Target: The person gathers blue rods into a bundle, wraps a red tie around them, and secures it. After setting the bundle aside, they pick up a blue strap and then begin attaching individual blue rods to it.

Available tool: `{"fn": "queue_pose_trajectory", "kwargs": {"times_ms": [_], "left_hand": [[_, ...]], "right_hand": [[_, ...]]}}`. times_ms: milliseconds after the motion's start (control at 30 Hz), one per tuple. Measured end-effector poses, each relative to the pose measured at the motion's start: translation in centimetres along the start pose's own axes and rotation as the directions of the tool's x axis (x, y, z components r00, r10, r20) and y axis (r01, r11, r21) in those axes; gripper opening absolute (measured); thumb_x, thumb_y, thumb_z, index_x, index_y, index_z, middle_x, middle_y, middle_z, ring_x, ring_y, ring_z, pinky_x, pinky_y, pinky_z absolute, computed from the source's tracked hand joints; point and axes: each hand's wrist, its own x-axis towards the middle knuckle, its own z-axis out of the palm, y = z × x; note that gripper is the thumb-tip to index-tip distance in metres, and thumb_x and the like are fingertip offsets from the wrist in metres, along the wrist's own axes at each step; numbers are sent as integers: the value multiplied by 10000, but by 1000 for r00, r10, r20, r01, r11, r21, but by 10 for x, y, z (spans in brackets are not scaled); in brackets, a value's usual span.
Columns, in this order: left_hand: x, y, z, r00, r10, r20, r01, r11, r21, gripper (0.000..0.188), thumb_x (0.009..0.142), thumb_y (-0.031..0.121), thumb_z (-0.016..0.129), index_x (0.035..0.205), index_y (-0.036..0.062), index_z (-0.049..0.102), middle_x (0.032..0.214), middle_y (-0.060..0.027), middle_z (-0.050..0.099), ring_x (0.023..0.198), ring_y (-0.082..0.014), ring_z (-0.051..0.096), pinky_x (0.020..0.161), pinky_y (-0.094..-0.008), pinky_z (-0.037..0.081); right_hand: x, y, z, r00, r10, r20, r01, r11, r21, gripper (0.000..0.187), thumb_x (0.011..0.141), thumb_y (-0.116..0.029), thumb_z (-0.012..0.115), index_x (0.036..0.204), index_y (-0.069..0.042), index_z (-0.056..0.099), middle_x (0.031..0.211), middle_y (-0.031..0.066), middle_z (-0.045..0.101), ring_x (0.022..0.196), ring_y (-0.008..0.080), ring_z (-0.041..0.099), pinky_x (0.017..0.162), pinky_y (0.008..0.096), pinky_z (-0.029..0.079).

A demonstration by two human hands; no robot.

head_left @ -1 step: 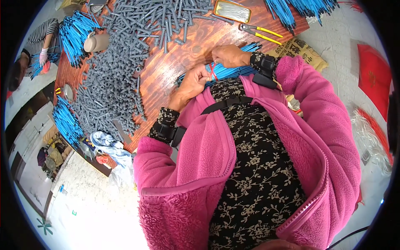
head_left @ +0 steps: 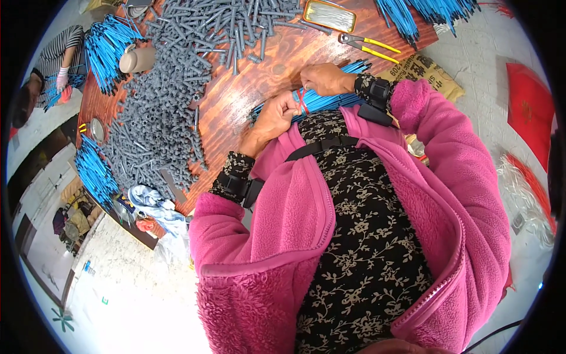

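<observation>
A bundle of thin blue rods (head_left: 330,102) with dark tips lies across the near edge of the table, against my body. Around its middle runs a red tie (head_left: 302,101), crossed on top. My left hand (head_left: 272,120) is closed at the bundle's left part, thumb and fingers pinched beside the tie. From the far side my right hand (head_left: 324,79) reaches over the rods, its fingertips bent and pinched at the upper end of the red tie. The fingers hide the tie's ends.
Grey plastic tubular pieces (head_left: 156,112) form a large heap on the wooden table (head_left: 230,147). Beyond my right hand are yellow-handled pliers (head_left: 368,46) and a tin of pale pins (head_left: 329,16). More blue rods (head_left: 109,50) lie far left, near a beige flask (head_left: 137,60) and another person (head_left: 62,56).
</observation>
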Motion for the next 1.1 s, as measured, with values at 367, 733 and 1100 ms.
{"fn": "queue_pose_trajectory", "kwargs": {"times_ms": [367, 733, 1100], "left_hand": [[-19, 30, 2, 996, -54, 69, 63, 988, -139, 164, 847, -33, 653, 963, 23, 552, 919, -44, 617, 856, -111, 566, 835, -278, 465], [14, 18, -24, 999, -36, 30, 9, 776, 631, 1013, 617, 375, 847, 1429, 45, 340, 1347, -184, 506, 1241, -368, 481, 1014, -439, 421], [48, 56, -34, 975, 27, 221, -122, 896, 428, 851, 642, 309, 841, 1352, 23, 469, 1218, -131, 622, 1136, -269, 585, 998, -365, 444]], "right_hand": [[-4, -4, -18, 999, -29, 14, 28, 998, 60, 218, 820, -232, 618, 977, -83, 643, 904, 140, 658, 879, 351, 634, 738, 469, 494], [-43, 12, -72, 988, -12, -155, 40, 983, 177, 354, 878, -328, 622, 1059, -26, 580, 957, 159, 600, 953, 309, 594, 832, 406, 463], [-68, 10, -100, 874, -187, -448, 155, 982, -108, 240, 904, -235, 596, 1025, -27, 596, 980, 149, 618, 912, 312, 575, 859, 390, 443]]}}
